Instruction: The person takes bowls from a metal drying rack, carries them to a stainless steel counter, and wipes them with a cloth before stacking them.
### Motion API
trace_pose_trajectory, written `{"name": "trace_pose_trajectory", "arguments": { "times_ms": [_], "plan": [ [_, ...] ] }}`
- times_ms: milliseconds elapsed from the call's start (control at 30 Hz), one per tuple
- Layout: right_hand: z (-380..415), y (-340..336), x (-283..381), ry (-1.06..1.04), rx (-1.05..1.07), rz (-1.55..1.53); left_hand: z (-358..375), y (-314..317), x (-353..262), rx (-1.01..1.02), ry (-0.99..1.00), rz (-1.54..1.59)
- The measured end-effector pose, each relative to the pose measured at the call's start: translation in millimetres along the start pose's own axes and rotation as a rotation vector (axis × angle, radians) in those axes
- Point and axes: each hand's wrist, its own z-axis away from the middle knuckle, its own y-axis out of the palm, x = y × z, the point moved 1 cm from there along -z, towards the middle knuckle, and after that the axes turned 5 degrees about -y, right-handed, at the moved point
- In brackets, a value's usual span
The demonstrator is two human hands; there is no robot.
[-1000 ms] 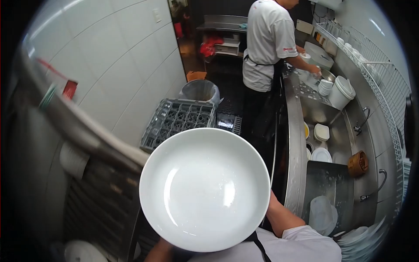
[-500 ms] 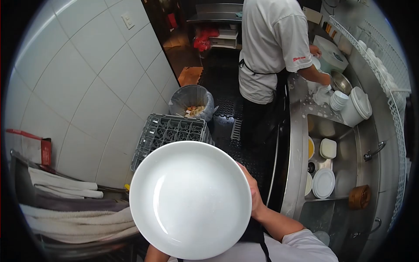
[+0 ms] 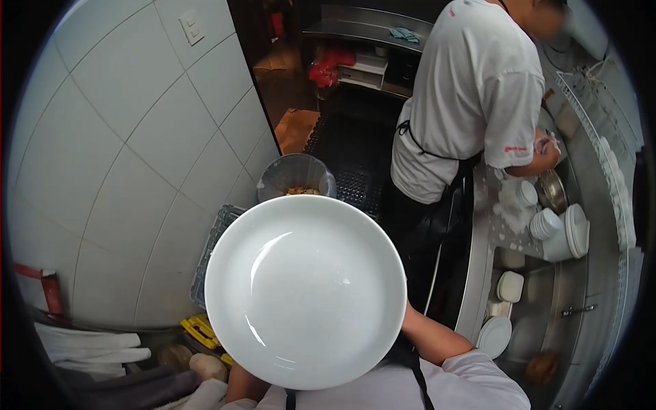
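A large, shallow white bowl [image 3: 305, 294], with its inside facing up, fills the lower middle of the head view. Glossy reflections show in it, and I see no food inside. My right hand [image 3: 409, 316] is at its right side, mostly hidden behind the rim; only the wrist and forearm show well. From the lower left my left forearm [image 3: 246, 384] runs under the bowl, which covers the left hand and its fingers. Whether other dishes lie beneath the bowl cannot be seen.
Beyond the bowl stand a lined bin [image 3: 297, 174] with scraps and a grey dish rack [image 3: 217, 242]. At right, a co-worker [image 3: 471, 102] works at the steel counter beside a sink [image 3: 547, 301] with dishes. Towels [image 3: 89, 348] and a yellow object [image 3: 199, 332] lie lower left.
The view has shifted, and the bowl now covers most of the dish rack. The co-worker appears farther right, leaning over the counter. My right fingers have gone out of sight behind the bowl.
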Motion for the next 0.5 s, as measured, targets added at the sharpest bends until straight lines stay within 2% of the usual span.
{"name": "trace_pose_trajectory", "arguments": {
  "times_ms": [133, 233, 367, 500],
  "plan": [
    [-60.8, -21.7, -18.5, 0.036, -0.042, -0.038, -81.7, 14.4, -20.8, 0.063, 0.021, -0.017],
    [-100.5, -43.2, -58.2, 0.035, -0.075, -0.072, -144.5, 25.9, -30.8, 0.093, 0.038, -0.021],
    [-153.5, -82.7, -112.8, 0.086, -0.074, -0.180, -226.2, 43.9, -36.1, 0.083, 0.068, -0.038],
    [-216.8, -126.7, -139.1, 0.094, -0.123, -0.159, -303.2, 65.9, -50.0, 0.075, 0.091, -0.059]
  ]
}}
